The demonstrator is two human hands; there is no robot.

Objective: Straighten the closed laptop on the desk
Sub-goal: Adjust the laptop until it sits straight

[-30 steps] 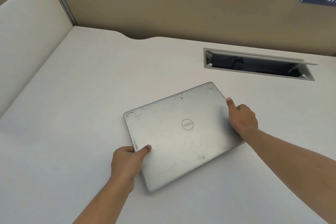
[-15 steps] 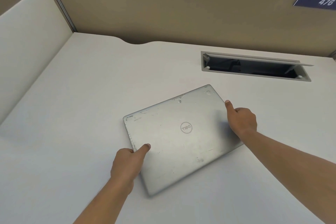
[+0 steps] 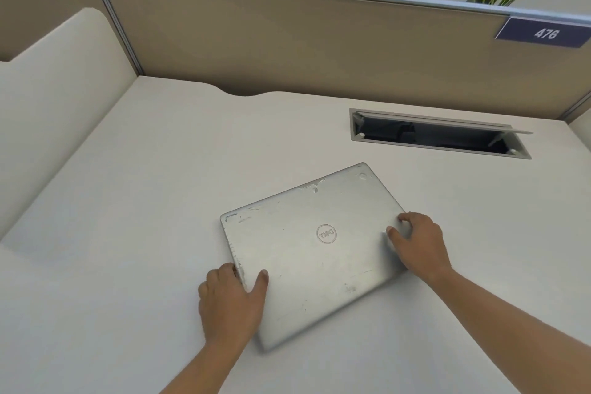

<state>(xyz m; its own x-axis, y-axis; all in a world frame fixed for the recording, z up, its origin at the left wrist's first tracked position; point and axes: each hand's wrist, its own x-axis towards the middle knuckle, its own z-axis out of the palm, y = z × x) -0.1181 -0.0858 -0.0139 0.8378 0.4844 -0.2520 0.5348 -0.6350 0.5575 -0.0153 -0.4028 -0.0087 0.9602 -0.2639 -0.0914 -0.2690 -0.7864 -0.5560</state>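
A closed silver laptop (image 3: 307,253) with a round logo lies flat on the white desk (image 3: 144,201), turned at an angle so its far right corner points toward the back. My left hand (image 3: 228,304) grips its left edge, thumb on the lid and fingers curled over the side. On the right edge rests my right hand (image 3: 419,243), fingertips pressing on the lid.
An open cable tray (image 3: 438,134) is sunk into the desk behind the laptop on the right. A tan partition wall (image 3: 287,41) with a "476" label (image 3: 543,32) closes the back; a cream side panel (image 3: 54,99) bounds the left. Plants show above the partition.
My right hand has shifted from the laptop's right edge onto the lid, fingers now spread on top. My left hand holds the same edge. The view has tilted up; the laptop's angle looks much the same.
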